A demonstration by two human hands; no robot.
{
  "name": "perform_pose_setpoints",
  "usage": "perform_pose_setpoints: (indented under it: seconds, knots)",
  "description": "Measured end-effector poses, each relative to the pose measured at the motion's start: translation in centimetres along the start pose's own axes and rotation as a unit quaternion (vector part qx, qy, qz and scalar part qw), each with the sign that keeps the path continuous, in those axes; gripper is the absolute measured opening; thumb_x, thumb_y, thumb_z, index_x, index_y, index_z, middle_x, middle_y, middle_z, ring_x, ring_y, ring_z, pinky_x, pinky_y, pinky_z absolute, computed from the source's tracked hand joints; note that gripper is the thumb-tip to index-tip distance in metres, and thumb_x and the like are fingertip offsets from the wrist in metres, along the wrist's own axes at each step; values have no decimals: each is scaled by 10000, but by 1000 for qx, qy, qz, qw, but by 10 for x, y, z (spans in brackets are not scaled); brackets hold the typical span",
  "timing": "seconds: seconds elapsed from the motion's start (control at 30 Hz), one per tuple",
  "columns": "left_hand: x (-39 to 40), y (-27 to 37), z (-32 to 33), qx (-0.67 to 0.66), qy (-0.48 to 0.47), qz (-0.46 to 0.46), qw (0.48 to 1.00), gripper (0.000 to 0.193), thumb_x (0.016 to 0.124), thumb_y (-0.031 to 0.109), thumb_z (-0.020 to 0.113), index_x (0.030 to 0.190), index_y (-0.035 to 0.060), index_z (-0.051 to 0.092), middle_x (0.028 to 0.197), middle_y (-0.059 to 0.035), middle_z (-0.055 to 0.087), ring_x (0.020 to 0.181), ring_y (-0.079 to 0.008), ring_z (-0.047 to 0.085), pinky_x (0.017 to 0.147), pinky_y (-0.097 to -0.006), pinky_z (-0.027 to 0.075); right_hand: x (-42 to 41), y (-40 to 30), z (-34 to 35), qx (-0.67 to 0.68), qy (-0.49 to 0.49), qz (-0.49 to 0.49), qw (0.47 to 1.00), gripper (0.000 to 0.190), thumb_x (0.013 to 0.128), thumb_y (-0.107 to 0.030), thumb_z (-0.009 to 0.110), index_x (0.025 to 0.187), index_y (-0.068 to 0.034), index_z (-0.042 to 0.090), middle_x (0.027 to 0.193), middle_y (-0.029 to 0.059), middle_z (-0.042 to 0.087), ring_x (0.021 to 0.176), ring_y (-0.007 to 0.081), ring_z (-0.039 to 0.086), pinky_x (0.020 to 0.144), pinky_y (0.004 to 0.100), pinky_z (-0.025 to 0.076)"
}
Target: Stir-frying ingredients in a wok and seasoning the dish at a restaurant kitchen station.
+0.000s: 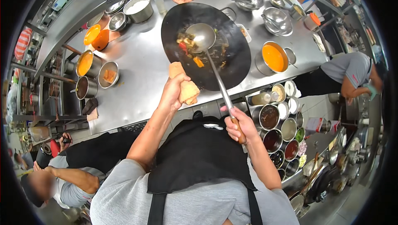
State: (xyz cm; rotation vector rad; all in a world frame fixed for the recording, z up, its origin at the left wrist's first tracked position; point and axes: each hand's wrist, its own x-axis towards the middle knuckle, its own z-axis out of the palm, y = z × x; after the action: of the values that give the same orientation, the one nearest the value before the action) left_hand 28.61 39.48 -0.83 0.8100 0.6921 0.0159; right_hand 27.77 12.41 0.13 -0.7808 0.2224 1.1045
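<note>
A large black wok [236, 60] is over the steel counter in front of me. My left hand [174, 91] grips a folded orange-tan cloth [188, 91] at the wok's near left rim; the cloth hides what lies under it. My right hand [239, 125] is closed around the wooden handle of a long steel ladle [203, 37]. The ladle's bowl is inside the wok, beside a small heap of cooked food [186, 44] with red, orange and pale pieces. Brown residue and a few scraps are spread over the wok's inner surface.
On the steel counter [136, 69] stand a pot of orange liquid [275, 57], steel bowls [277, 21] and a squeeze bottle [159, 2]. Sauce containers [269, 117] crowd the right side. One co-worker [351, 72] bends at right; another [74, 178] is at lower left.
</note>
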Motion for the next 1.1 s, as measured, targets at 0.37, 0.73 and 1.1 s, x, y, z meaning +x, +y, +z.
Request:
perform_pose_setpoints:
  seconds: [0.37, 0.73, 1.1]
  knots:
    - [-28, 6, -20, -37, 8, -109, 993, 234, 787, 173, 626, 931, 34, 505, 714, -92, 571, 526, -248, 586, 455, -436, 536, -30, -12, -11, 265, -159, 31, 951, 424, 1064, -307, 301, 1311, 28, 376, 572, -8, 380, 344, 81, 413, 293, 253, 391]
    - [-45, 8, -62, -36, 36, -49, 998, 216, 776, 115, 609, 937, 21, 498, 729, -94, 571, 585, -227, 607, 518, -366, 549, 12, -108, -57, -201, 183, -134, 953, 358, 1011, -275, 458, 1239, -1, 495, 570, -7, 415, 350, 83, 400, 309, 250, 352]
    - [-44, 12, -61, -53, 23, -63, 996, 239, 792, 123, 608, 965, 16, 481, 765, -101, 568, 585, -252, 612, 489, -428, 561, 54, -121, -112, -497, 308, -169, 793, 550, 927, -249, 579, 1362, 44, 415, 562, 31, 519, 366, 127, 484, 362, 278, 394]
